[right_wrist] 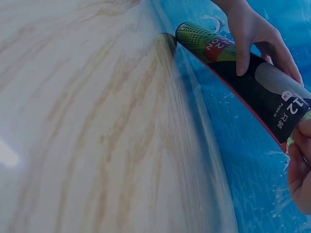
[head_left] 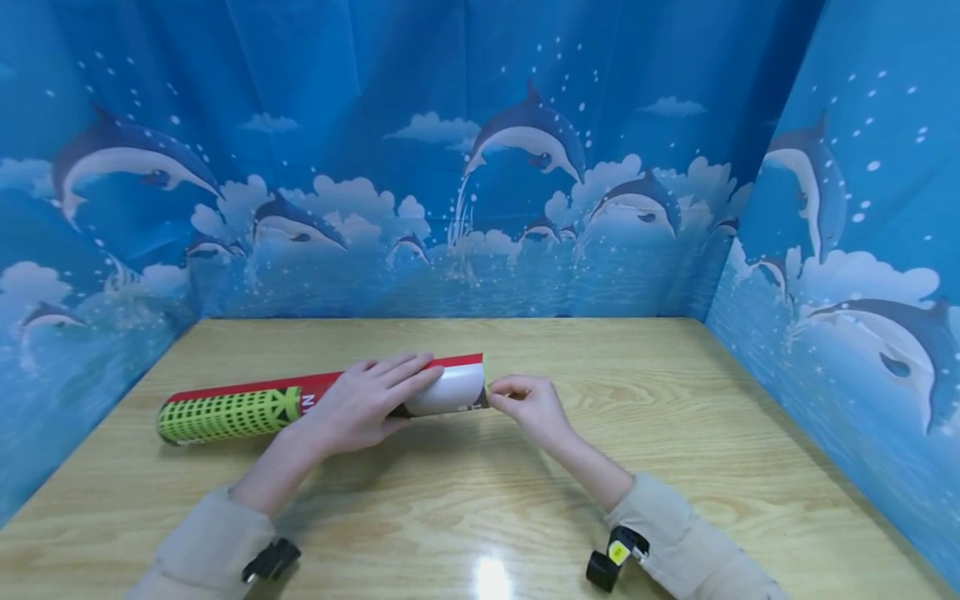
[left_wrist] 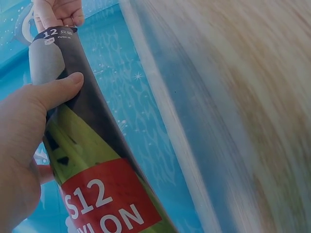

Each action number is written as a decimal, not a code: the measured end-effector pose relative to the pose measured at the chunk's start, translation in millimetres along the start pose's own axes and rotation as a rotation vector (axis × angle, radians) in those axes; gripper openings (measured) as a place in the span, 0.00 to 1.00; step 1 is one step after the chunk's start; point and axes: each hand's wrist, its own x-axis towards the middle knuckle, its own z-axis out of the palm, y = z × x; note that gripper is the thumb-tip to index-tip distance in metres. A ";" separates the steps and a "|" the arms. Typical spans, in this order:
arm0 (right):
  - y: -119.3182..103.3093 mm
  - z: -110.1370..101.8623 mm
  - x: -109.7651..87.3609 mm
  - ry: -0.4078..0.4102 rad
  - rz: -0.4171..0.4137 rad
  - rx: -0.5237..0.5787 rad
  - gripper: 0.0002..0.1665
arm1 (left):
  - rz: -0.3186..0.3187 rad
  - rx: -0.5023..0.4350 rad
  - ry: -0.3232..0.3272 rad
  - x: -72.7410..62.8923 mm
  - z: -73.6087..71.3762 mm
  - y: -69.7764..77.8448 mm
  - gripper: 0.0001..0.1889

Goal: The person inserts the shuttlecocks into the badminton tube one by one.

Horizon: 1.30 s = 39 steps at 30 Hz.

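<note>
A printed shuttlecock tube (head_left: pixel 232 414), red, green, black and white, lies slantwise over the table, its right end raised a little. My left hand (head_left: pixel 360 404) grips it round the middle. In the left wrist view the thumb (left_wrist: pixel 60 90) presses on the black part, above the red "S12 NYLON" patch (left_wrist: pixel 111 196). At the right end, my right hand (head_left: pixel 531 408) pinches the rim with thumb and forefinger. A light green edge, seemingly the lid (right_wrist: pixel 307 115), shows there in the right wrist view; my fingers hide most of it.
The wood-grain table (head_left: pixel 480 508) runs back to a blue curtain (head_left: pixel 360 250) printed with dolphins. More curtain (head_left: pixel 862 275) hangs along the right side. Each sleeved forearm wears a small black strapped device (head_left: pixel 618 554).
</note>
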 end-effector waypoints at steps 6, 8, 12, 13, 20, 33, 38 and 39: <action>-0.1 2.3 1.7 0.016 0.016 -0.025 0.05 | -0.005 -0.010 -0.009 0.1 0.3 1.0 0.44; 0.7 2.6 2.1 0.012 0.024 -0.020 0.06 | -0.010 -0.013 -0.012 0.2 0.3 1.5 0.44; 1.8 3.0 2.6 -0.003 0.036 -0.002 0.07 | -0.001 -0.016 0.003 0.2 1.1 1.6 0.44; 2.3 3.3 3.0 -0.007 0.040 0.000 0.07 | 0.003 -0.015 0.008 0.2 1.4 1.5 0.45; 3.4 0.9 2.8 -0.055 0.050 0.002 0.09 | 0.031 -0.007 0.035 0.3 2.9 0.4 0.44; 2.4 -22.0 -2.2 -0.234 0.042 0.026 0.13 | 0.028 -0.009 0.025 1.0 2.9 -0.9 0.46; 3.7 -26.9 -1.8 -0.249 0.024 0.011 0.13 | 0.023 -0.018 0.003 2.5 4.6 -2.9 0.45; 4.5 -28.4 -1.4 -0.249 0.023 0.006 0.13 | 0.019 -0.022 -0.005 3.0 5.3 -3.8 0.45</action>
